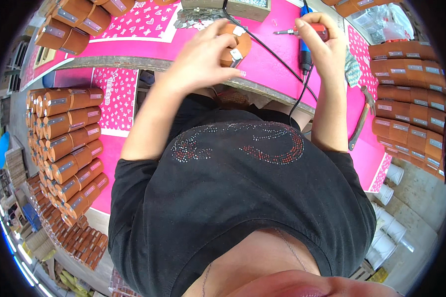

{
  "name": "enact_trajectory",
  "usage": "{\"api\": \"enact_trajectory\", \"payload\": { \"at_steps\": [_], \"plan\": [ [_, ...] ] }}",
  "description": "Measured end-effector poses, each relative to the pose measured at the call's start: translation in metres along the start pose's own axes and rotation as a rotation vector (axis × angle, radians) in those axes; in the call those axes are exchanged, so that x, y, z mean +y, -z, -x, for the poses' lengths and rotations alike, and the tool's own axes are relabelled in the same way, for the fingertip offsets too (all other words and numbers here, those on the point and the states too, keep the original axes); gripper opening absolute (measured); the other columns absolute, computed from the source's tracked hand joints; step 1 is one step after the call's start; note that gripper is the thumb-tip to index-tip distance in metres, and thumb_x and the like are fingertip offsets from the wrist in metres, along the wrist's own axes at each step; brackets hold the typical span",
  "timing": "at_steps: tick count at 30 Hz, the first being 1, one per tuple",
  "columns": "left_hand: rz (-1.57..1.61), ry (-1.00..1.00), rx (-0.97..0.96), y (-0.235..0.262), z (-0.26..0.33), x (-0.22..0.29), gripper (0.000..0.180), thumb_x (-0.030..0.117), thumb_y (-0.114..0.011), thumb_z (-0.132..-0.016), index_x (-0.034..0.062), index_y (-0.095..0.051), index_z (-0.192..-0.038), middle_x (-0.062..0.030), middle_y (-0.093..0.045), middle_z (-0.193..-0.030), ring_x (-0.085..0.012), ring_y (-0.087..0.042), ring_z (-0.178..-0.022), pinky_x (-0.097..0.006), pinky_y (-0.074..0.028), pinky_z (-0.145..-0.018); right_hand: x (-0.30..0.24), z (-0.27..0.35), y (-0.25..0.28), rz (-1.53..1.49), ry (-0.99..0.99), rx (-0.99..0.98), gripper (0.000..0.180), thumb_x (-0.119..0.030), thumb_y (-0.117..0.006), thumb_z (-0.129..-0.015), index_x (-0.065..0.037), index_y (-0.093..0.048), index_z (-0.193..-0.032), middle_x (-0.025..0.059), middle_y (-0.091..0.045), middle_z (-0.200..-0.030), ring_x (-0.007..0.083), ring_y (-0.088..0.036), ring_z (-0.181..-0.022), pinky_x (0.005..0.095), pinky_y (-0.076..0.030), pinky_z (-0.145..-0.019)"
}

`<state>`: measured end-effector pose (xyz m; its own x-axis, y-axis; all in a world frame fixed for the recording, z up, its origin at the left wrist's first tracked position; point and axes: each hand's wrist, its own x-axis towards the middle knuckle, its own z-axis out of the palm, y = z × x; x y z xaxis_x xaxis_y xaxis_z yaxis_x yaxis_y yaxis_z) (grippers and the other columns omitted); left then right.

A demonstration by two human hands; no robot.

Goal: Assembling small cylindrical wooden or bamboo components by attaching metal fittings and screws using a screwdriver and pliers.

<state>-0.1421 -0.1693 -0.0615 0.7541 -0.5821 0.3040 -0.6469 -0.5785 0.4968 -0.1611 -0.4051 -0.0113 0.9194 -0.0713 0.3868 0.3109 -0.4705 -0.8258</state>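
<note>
My left hand (203, 57) reaches over a brown cylinder (241, 43) near the table's front edge. Its fingers curl onto the top of the piece, with the thumb stretched out toward the edge. Two small pale metal fittings show on the cylinder. My right hand (327, 47) is raised at the right, gripping a screwdriver (321, 32) by its red handle. The screwdriver's metal shaft points left, toward the cylinder but apart from it. Just left of my right hand, a blue power screwdriver (305, 52) hangs upright, bit downward.
A black cable (270, 47) crosses the pink table. Small metal plates (198, 17) lie in a pile beside a tray of small parts (248, 9). A hammer (364, 116) rests at the right. Brown cylinders are stacked at left (74, 148) and right (409, 101).
</note>
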Motion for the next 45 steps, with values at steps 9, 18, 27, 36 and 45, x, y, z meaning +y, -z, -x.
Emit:
{"api": "enact_trajectory", "payload": {
  "at_steps": [9, 18, 27, 36, 45],
  "plan": [
    [0.252, 0.034, 0.392, -0.040, 0.007, 0.000, 0.031, 0.019, -0.077, -0.063, 0.0045, -0.058, -0.083, -0.0196, -0.047, -0.123, -0.0351, -0.045, -0.114, -0.043, -0.038, -0.094, 0.008, 0.006, -0.048, -0.045, -0.062, -0.117, 0.017, -0.016, -0.064, -0.084, -0.002, -0.058, -0.078, -0.0022, -0.057, -0.066, 0.0024, -0.051, -0.060, 0.0170, -0.040, -0.053],
    [0.360, 0.078, 0.334, -0.040, 0.009, -0.003, 0.030, 0.015, -0.077, -0.063, 0.0031, -0.062, -0.087, -0.0172, -0.048, -0.124, -0.0341, -0.045, -0.115, -0.041, -0.038, -0.095, 0.007, 0.004, -0.072, 0.013, 0.026, -0.179, 0.016, -0.014, -0.063, -0.084, -0.002, -0.056, -0.077, -0.0006, -0.056, -0.064, 0.0033, -0.054, -0.060, 0.0187, -0.041, -0.050],
    [0.400, 0.109, 0.305, -0.036, 0.009, -0.001, 0.029, 0.014, -0.077, -0.063, 0.0020, -0.062, -0.086, -0.0170, -0.048, -0.124, -0.0329, -0.046, -0.116, -0.040, -0.039, -0.095, 0.005, 0.001, -0.070, 0.160, 0.159, -0.195, 0.020, -0.022, -0.066, -0.077, -0.005, -0.057, -0.078, 0.0122, -0.060, -0.061, 0.0231, -0.062, -0.056, 0.0318, -0.048, -0.049],
    [0.431, 0.118, 0.288, -0.035, 0.008, -0.004, 0.032, 0.015, -0.077, -0.062, 0.0014, -0.061, -0.087, -0.0173, -0.046, -0.126, -0.0333, -0.046, -0.116, -0.040, -0.040, -0.095, 0.001, -0.003, -0.067, 0.178, 0.195, -0.247, 0.018, -0.020, -0.066, -0.078, -0.005, -0.057, -0.078, 0.0117, -0.061, -0.064, 0.0232, -0.064, -0.060, 0.0310, -0.049, -0.052],
    [0.471, 0.127, 0.304, -0.036, 0.009, -0.003, 0.032, 0.013, -0.077, -0.063, 0.0012, -0.061, -0.087, -0.0174, -0.046, -0.126, -0.0335, -0.045, -0.117, -0.040, -0.039, -0.095, -0.001, -0.002, -0.067, 0.196, 0.192, -0.285, 0.018, -0.020, -0.066, -0.078, -0.005, -0.056, -0.078, 0.0111, -0.062, -0.066, 0.0215, -0.065, -0.061, 0.0297, -0.049, -0.052]
  ]
}}
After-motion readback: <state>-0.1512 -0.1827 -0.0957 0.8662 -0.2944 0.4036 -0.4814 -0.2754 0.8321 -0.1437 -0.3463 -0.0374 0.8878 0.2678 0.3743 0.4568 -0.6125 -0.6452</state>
